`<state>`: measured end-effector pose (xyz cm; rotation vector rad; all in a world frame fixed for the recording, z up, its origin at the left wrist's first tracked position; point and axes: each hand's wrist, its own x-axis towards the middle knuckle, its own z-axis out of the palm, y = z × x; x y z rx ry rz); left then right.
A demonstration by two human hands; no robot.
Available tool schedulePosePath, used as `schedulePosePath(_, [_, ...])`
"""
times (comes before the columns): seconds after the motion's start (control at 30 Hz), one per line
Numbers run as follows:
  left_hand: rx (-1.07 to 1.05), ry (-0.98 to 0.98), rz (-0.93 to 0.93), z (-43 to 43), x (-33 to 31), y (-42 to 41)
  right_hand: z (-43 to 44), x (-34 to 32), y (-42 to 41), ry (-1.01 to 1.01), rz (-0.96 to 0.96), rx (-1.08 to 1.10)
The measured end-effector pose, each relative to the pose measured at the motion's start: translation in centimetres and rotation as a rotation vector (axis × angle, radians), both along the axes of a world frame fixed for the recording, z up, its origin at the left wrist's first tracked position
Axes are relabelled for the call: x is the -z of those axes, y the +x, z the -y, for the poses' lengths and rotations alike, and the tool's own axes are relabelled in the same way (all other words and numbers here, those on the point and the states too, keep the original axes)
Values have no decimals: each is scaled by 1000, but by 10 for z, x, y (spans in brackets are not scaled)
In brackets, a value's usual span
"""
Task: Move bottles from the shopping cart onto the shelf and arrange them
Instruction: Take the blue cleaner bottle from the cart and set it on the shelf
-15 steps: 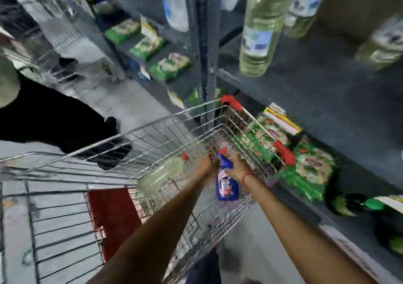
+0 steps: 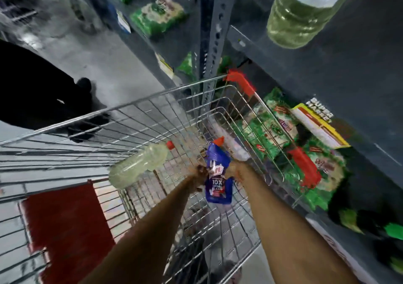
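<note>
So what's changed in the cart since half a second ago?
Little. Both hands, left hand and right hand, still hold the blue bottle between them inside the shopping cart. The view tipped down and closer. The clear bottle still lies on its side in the cart.

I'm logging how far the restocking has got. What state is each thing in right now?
Blue bottle: red cap on, held in the cart between both hands.
Left hand: gripping the blue bottle.
Right hand: gripping the blue bottle.
Clear bottle: capped, lying on its side in the cart.
Shopping cart: beside the shelf.
Yellowish bottle: on the shelf.
</note>
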<state>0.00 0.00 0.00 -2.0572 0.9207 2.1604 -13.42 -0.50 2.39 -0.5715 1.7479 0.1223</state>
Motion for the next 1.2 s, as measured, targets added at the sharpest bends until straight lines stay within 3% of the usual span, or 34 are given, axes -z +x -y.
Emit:
schedulePosePath(0.1, [0, 71, -9, 2, 4, 1, 4, -9, 0, 42, -7, -50])
schedulePosePath(0.2, [-38, 116, -53, 3, 0, 3, 1, -22, 4, 42, 8, 52])
schedulePosePath(0.43, [-2, -54, -83, 18, -40, 3, -1, -44, -2, -81, 37, 217])
schedulePosePath(0.63, [-50, -341, -175, 15, -109, 0, -5, -94, -12, -457, 1, 241])
schedulePosePath(0.83, [-49, -701, -210, -13, -210, -26, -46, -192, -34, -857, -9, 260])
schedulePosePath(1.07, [-79, -946, -394, -100, -315, -89, -154, -302, -94, -1247, -91, 337])
schedulePosePath(1.2, [67, -1094, -401, -153, -355, -142, -234, -340, -141, -1362, -139, 471])
